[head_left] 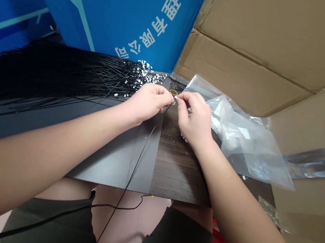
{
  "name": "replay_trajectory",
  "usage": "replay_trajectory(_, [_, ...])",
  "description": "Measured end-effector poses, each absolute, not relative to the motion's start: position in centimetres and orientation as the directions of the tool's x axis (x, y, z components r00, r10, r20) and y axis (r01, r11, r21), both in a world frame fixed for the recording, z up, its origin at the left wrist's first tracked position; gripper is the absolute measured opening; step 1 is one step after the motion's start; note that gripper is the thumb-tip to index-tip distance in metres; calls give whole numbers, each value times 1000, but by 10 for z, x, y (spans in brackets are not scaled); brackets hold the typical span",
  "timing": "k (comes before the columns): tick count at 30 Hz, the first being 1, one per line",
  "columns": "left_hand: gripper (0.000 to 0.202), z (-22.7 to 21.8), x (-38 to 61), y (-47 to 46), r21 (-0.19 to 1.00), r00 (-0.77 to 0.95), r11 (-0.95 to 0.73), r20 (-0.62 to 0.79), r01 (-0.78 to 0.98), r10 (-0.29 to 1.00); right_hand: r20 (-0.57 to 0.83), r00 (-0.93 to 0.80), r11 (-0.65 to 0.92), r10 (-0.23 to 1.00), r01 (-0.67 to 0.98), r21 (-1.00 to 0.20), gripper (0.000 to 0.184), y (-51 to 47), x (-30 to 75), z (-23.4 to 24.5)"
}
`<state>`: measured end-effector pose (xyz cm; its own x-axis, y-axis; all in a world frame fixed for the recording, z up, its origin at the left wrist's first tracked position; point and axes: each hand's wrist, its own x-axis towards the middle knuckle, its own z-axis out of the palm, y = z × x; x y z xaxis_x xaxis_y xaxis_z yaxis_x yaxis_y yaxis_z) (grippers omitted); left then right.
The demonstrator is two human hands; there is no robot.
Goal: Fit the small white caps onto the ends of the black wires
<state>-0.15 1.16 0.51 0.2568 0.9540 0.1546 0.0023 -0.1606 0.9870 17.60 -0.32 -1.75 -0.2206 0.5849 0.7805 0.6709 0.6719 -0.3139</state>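
Big heap of black ties [48,72] lay well left of the fingers, apparently not yet worked. Left hand [147,102] and right hand [196,119] met tip to tip, fingers pressed together, pinching the top end of a single black tie [140,155]. A small yellowish ring [173,92] showed between them. The tie's tail ran down off the tabletop [179,170]. Clear plastic bags [246,144] lay right of the fingers. No finished pieces could be told.

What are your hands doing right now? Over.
Left hand and right hand pinch top end of one black strand. Strand trails off the table edge. Black strand pile left, clear bags right.
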Motion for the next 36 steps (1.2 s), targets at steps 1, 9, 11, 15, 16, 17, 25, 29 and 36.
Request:
replay_trajectory(1, [11, 5, -1, 12, 987, 258, -160, 155, -3, 954, 788, -234, 679, 570, 674, -291, 13, -3, 176, -18])
replay_trajectory(9, [13, 2, -1, 12, 987, 263, -158, 157, -19, 952, 798, -280, 685, 534, 696, -215, 15, -3, 177, -17])
replay_trajectory(11, [13, 2, -2, 12, 987, 266, -158, 159, -24, 951, 794, -281, 682, 539, 699, -215, 15, -3, 177, -18])
replay_trajectory(15, [14, 4, -2, 11, 988, 274, -147, 152, -39, 950, 785, -268, 667, 558, 707, -233, 16, -2, 177, -19])
replay_trajectory(16, [15, 4, -1, 11, 989, 274, -142, 149, -44, 950, 785, -259, 662, 563, 711, -239, 16, -2, 177, -19])
replay_trajectory(17, [16, 4, -1, 10, 990, 276, -136, 144, -47, 950, 785, -252, 656, 566, 714, -245, 16, -2, 177, -19])
replay_trajectory(25, [28, -1, 0, 11, 985, 307, -170, 162, -2, 938, 782, -226, 641, 580, 719, -268, 15, -4, 175, -17])
replay_trajectory(29, [26, 0, 0, 9, 989, 285, -147, 143, -10, 948, 775, -217, 635, 593, 717, -286, 14, -5, 174, -17])
replay_trajectory(36, [23, 1, 2, 8, 995, 248, -96, 101, -33, 963, 767, -195, 609, 611, 735, -299, 15, -5, 173, -17])
